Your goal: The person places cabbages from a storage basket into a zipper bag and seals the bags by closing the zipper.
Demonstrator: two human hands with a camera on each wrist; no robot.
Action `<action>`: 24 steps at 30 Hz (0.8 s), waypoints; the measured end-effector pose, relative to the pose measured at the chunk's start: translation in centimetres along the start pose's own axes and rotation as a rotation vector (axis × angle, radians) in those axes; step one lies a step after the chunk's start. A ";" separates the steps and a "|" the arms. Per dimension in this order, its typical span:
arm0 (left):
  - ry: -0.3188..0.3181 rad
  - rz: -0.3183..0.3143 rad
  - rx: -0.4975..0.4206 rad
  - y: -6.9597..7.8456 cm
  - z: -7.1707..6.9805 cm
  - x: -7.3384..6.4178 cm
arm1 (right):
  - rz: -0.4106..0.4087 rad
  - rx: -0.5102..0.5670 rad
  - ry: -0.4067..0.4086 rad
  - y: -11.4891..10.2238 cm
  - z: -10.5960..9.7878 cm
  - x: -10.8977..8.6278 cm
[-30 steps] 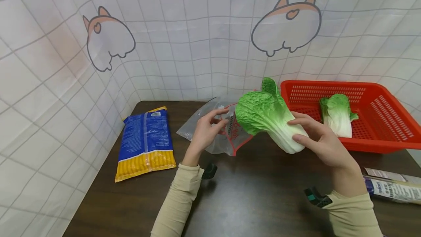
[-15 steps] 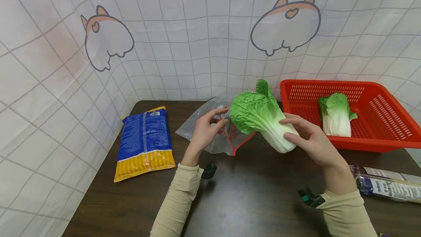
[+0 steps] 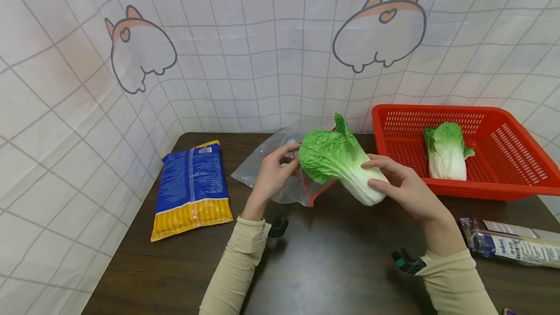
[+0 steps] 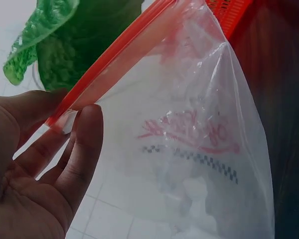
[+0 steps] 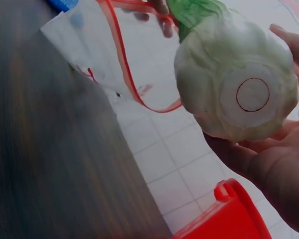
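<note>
My right hand point(image 3: 404, 186) grips a napa cabbage point(image 3: 345, 171) by its white base, fingers and thumb on either side. The leafy green end tilts up and left, in front of a clear zip bag point(image 3: 288, 193) with a red edge. My left hand point(image 3: 275, 171) pinches that red edge between thumb and fingers; the left wrist view shows the pinch on the zip strip point(image 4: 104, 62). In the right wrist view the round cut base of the cabbage point(image 5: 239, 84) faces the camera, and the bag's red-rimmed mouth point(image 5: 122, 55) gapes beside the leaves. The cabbage hides part of the bag.
A red basket point(image 3: 503, 191) at the back right holds a second napa cabbage point(image 3: 447, 152). To the left lies a blue and yellow packet point(image 3: 192, 191). Long clear-wrapped packages point(image 3: 512, 244) lie at the right. A tile-patterned sheet point(image 3: 280, 38) hangs behind the table.
My right hand has moved left and slightly down with the cabbage, bringing its leaves closer to the bag and my left hand. The left hand keeps its pinch, nearly still.
</note>
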State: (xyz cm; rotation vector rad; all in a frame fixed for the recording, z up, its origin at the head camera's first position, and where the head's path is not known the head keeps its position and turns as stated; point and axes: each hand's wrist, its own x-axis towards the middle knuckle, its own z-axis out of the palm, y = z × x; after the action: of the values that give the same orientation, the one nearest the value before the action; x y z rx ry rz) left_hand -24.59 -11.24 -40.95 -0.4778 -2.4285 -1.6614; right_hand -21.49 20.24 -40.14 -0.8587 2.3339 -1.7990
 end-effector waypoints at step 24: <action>-0.004 0.068 0.036 0.0 -0.5 -0.1 | -0.015 -0.527 0.030 -1.2 1.4 0.5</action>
State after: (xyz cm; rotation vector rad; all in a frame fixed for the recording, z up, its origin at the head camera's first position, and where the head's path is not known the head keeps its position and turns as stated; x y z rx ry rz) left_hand -24.52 -11.73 -40.80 -0.5521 -2.4120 -1.5884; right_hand -20.95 18.59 -39.37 -0.8990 2.8780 -1.2104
